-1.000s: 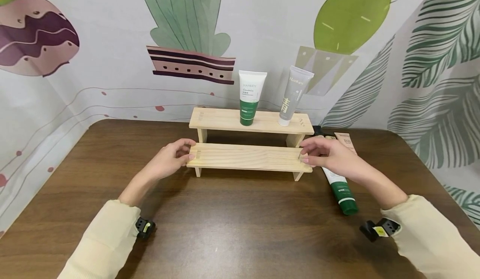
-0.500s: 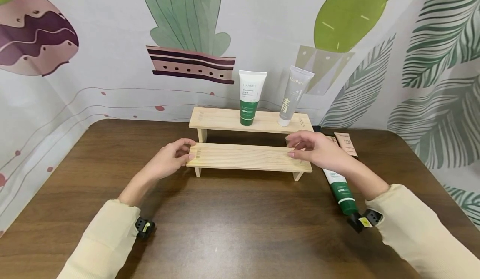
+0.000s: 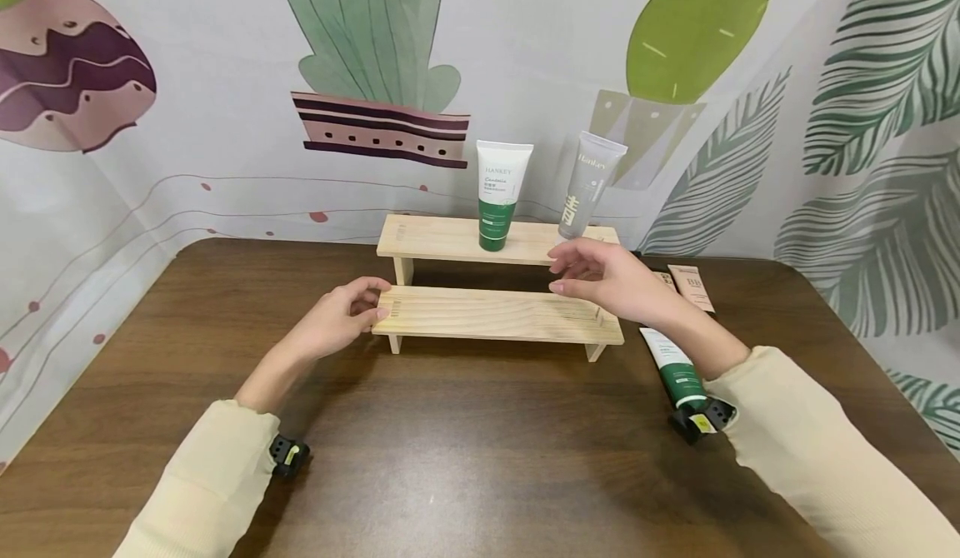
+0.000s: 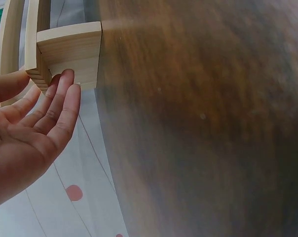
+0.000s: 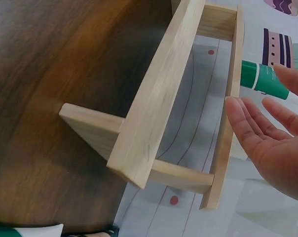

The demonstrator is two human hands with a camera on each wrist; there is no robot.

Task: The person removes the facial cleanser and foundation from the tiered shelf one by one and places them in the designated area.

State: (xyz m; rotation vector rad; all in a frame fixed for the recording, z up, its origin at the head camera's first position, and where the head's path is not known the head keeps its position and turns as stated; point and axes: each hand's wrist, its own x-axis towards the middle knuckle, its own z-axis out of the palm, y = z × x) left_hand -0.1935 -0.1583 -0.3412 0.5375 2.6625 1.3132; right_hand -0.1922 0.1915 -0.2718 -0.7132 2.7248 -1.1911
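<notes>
A two-tier wooden rack (image 3: pixel 487 315) stands on the table against the backdrop. My left hand (image 3: pixel 341 316) holds the left end of its lower board, thumb at the top edge and fingers by the end; the left wrist view shows those fingers beside the leg. On the upper board stand a white-and-green tube (image 3: pixel 501 196) and, to its right, a grey tube (image 3: pixel 588 179), both cap down. My right hand (image 3: pixel 611 279) hovers over the right part of the lower board, fingers loosely bent and holding nothing, close below the grey tube, whose cap it mostly hides.
Right of the rack, another white-and-green tube (image 3: pixel 675 371) lies on the brown table (image 3: pixel 450 458), its cap hidden by the right wrist camera. Behind it lies a beige tube (image 3: pixel 692 287) marked BB, with other items partly covered by my right hand. A patterned cloth (image 3: pixel 225 125) hangs behind.
My right hand has left the right end of the lower board and moved left and up toward the grey tube's base. My left hand and the rack have stayed in place.
</notes>
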